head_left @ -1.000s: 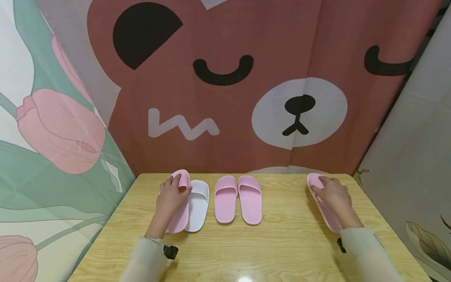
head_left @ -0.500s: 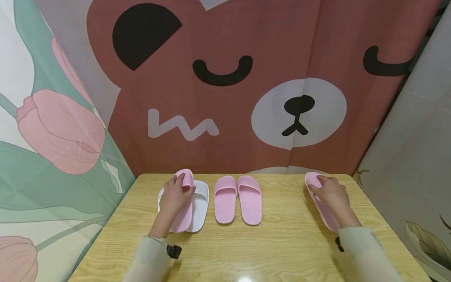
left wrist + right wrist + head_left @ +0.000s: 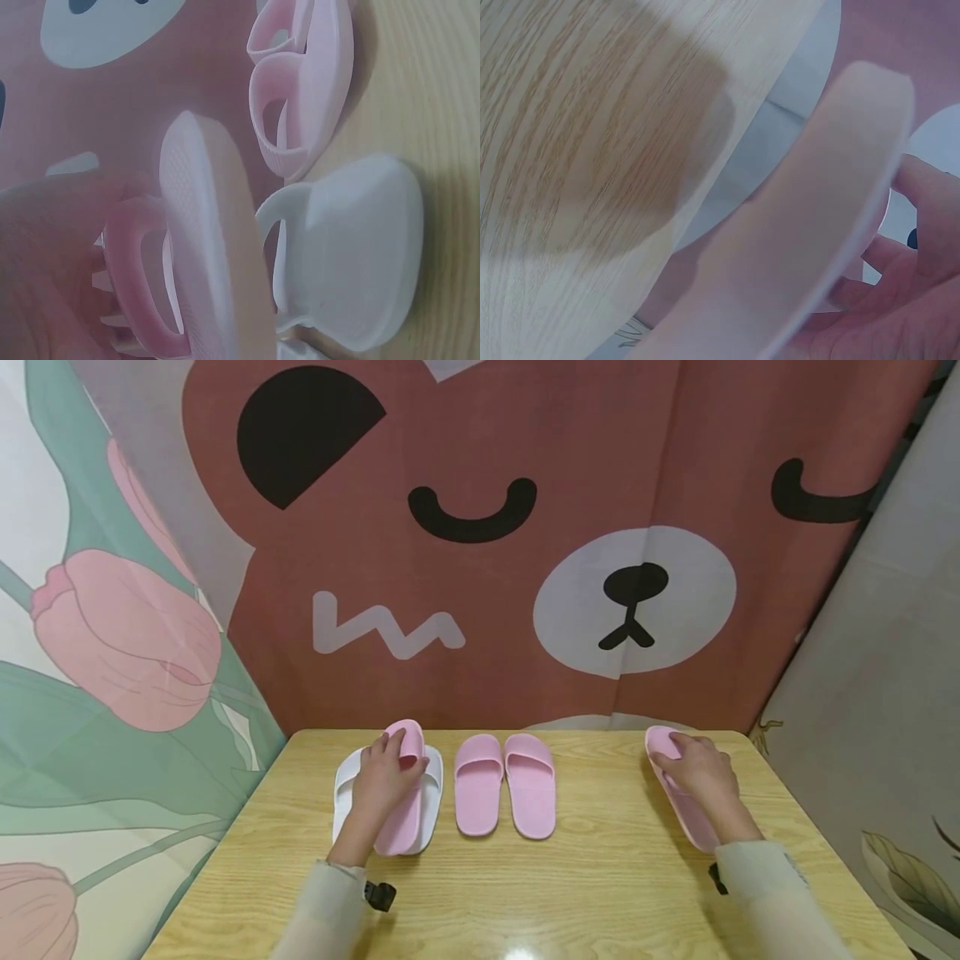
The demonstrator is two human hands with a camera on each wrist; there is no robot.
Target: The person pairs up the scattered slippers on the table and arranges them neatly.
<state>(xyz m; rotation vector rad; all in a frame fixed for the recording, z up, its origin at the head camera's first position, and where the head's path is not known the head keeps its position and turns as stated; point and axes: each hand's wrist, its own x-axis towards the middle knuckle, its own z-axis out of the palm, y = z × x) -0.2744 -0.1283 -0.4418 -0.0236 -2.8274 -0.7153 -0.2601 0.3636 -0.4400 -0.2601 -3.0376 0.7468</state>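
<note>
My left hand [image 3: 381,783] grips a pink slipper [image 3: 405,827] by its strap, over the white slippers. The left white slipper [image 3: 346,785] and the right white slipper [image 3: 432,802] lie partly hidden under it. In the left wrist view the held slipper [image 3: 214,240] is raised apart from the white slipper [image 3: 352,255]. On the right, my right hand [image 3: 702,770] grips another pink slipper [image 3: 693,823]. That slipper [image 3: 795,217] is lifted off the table in the right wrist view, its shadow falling on the wood.
A pair of pink slippers, left [image 3: 477,800] and right [image 3: 533,802], lies side by side at the middle back of the wooden table [image 3: 570,893]. A curtain with a bear print [image 3: 480,685] hangs just behind the back edge.
My left hand has carried its pink slipper to the right, uncovering the left white slipper and covering more of the right one. The right hand with its slipper has shifted slightly left.
</note>
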